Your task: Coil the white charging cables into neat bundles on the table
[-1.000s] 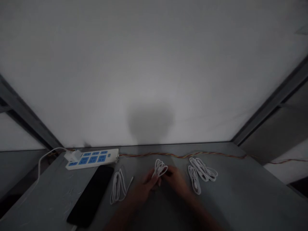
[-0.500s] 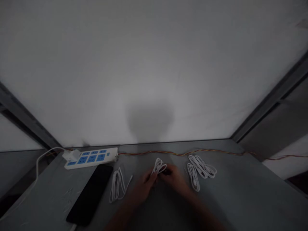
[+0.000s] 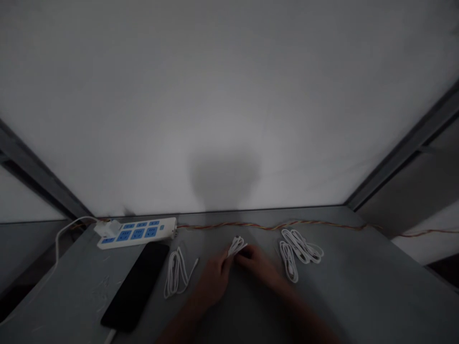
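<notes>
A white cable folded into a small bundle (image 3: 236, 245) is held up between my two hands over the grey table. My left hand (image 3: 216, 274) is closed around its lower end. The fingers of my right hand (image 3: 253, 262) are pinched together at the bundle's right side, partly in shadow. To the left of my hands lies a loosely looped white cable (image 3: 175, 273) with one end sticking out. On the right, two more coiled white cables rest side by side, a smaller coil (image 3: 289, 261) and a larger coil (image 3: 301, 246).
A white power strip (image 3: 168, 229) with blue sockets lies at the back left, with a white charger (image 3: 108, 230) plugged in. A black phone (image 3: 135, 286) lies in front of it, a cable at its lower end. Twisted coloured wires (image 3: 258, 225) run along the table's back edge.
The bundle has turned slightly and looks narrower in my hands. My left hand has rolled over so that its back shows more, and my right fingers have drawn in closer.
</notes>
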`<state>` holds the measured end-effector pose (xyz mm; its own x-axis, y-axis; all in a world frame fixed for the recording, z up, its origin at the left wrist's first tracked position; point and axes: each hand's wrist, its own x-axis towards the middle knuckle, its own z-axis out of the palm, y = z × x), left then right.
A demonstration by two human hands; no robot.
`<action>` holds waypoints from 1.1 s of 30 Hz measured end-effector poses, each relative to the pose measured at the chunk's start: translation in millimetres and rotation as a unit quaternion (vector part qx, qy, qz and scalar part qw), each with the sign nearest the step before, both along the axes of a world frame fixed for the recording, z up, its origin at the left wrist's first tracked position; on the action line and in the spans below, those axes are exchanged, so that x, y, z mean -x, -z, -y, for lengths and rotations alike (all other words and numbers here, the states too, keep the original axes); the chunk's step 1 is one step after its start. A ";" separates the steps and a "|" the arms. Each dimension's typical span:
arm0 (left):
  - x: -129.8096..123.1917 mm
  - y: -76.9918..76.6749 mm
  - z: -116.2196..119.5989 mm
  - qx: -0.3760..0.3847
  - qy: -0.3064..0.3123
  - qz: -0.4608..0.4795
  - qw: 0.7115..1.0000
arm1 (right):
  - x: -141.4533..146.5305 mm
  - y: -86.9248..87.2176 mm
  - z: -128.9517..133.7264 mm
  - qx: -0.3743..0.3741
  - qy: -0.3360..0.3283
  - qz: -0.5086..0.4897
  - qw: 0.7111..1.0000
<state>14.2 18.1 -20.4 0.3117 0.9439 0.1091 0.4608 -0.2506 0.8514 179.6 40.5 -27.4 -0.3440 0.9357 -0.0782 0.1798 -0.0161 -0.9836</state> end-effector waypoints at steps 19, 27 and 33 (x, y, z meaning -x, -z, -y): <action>-3.5 13.7 4.9 -0.095 0.004 -0.272 0.958 | -1.8 -1.9 4.8 0.091 -0.041 -0.043 0.994; -2.5 5.7 10.4 -0.075 0.052 -0.193 0.977 | -5.4 -11.1 6.0 0.054 -0.059 -0.034 0.996; 0.3 0.7 8.4 -0.049 0.021 -0.081 0.995 | -8.3 -15.3 4.9 0.036 -0.083 -0.018 0.996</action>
<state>13.9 9.6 -21.1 0.3723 0.9168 0.1445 0.5767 -0.3505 0.7380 187.8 35.6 -12.1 -0.4977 0.8580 -0.1273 0.1502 -0.0594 -0.9869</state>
